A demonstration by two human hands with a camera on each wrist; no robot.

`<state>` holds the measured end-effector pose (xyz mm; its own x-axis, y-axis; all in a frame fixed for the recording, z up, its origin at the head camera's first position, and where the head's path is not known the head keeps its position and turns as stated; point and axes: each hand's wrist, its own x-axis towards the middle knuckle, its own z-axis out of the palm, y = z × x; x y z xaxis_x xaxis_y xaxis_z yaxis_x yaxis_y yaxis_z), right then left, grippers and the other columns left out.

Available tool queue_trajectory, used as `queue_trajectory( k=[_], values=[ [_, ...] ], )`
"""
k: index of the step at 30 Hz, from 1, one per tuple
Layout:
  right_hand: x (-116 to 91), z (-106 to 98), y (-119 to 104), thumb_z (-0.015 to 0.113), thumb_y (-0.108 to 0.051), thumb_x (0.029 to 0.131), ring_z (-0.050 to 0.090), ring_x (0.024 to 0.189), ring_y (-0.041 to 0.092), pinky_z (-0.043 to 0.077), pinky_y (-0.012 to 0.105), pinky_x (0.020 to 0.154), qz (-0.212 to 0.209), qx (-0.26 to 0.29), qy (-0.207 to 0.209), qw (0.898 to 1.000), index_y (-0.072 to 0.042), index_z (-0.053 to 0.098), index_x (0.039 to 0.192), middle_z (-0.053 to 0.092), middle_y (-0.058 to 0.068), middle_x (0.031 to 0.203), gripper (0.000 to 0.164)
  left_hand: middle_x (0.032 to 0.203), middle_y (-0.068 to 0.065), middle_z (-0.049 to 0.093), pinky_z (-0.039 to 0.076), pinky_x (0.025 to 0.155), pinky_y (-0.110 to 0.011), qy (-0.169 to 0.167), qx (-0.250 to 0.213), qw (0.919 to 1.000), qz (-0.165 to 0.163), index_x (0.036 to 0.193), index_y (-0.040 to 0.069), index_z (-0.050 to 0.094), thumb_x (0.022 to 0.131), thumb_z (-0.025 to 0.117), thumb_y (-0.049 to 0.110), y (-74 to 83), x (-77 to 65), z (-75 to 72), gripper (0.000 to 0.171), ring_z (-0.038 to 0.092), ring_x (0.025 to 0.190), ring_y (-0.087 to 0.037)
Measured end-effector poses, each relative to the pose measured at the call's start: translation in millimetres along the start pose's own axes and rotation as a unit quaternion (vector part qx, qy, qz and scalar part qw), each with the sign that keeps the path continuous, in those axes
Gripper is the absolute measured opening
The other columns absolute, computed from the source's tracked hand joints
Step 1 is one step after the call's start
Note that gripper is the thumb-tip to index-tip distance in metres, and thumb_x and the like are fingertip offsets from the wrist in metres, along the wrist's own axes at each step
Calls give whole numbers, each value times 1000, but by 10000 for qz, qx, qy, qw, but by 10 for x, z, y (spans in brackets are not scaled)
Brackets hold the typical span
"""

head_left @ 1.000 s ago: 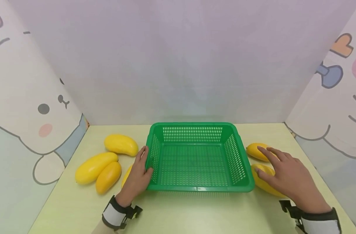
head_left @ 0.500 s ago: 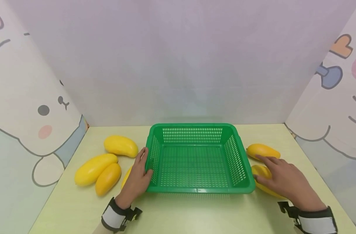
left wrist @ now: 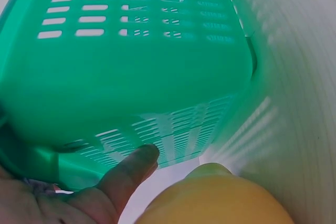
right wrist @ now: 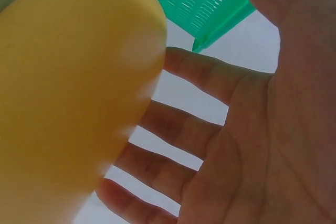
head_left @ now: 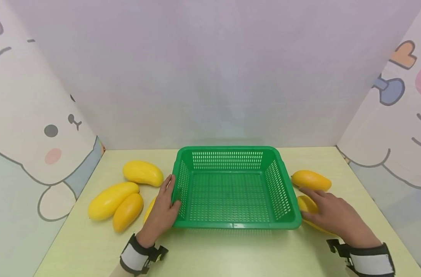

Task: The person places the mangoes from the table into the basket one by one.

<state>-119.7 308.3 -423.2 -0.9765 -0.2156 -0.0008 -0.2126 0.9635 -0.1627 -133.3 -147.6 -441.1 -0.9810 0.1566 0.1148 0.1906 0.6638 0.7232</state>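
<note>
A green plastic basket (head_left: 231,224) stands in the middle of the table. My left hand (head_left: 160,213) holds its left rim, thumb over the edge and fingers along the outer wall. Beneath that hand, a yellow mango (head_left: 148,211) is partly hidden; the left wrist view shows this mango (left wrist: 215,203) beside the basket. On the right, my right hand (head_left: 335,215) hovers over a yellow mango (head_left: 306,204), covering part of it. In the right wrist view, its fingers (right wrist: 178,127) are spread and fairly straight, reaching behind the fruit, with the palm apart from it.
Another mango (head_left: 310,180) lies just beyond the right hand. Left of the basket are a curved yellow mango (head_left: 142,172), a large one (head_left: 113,200) and a smaller orange-yellow one (head_left: 128,212). A pale wall (head_left: 217,77) rises behind the table.
My right hand has lowered and shifted slightly left over the nearer mango, uncovering the farther one. The left hand and the basket have stayed put.
</note>
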Motion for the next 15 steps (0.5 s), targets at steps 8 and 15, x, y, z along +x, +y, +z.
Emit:
queue_trajectory(
  k=[8, 15],
  values=[
    [20, 63, 17, 52, -73, 75, 55, 102, 42, 46, 57, 72, -61, 67, -19, 10000, -16, 48, 137, 54, 22, 125, 84, 155, -8, 8, 27, 105, -52, 22, 24, 10000, 28, 149, 4, 13, 87, 49, 2, -10, 0, 10, 72, 23, 137, -31],
    [41, 143, 54, 54, -75, 72, 51, 108, 44, 44, 60, 76, -139, 150, 36, 9998, -14, 49, 135, 51, 21, 128, 88, 155, -8, 9, 28, 106, -51, 32, 26, 10000, 23, 149, 4, 14, 87, 48, 3, 2, 1, 9, 71, 23, 137, -30]
  ],
)
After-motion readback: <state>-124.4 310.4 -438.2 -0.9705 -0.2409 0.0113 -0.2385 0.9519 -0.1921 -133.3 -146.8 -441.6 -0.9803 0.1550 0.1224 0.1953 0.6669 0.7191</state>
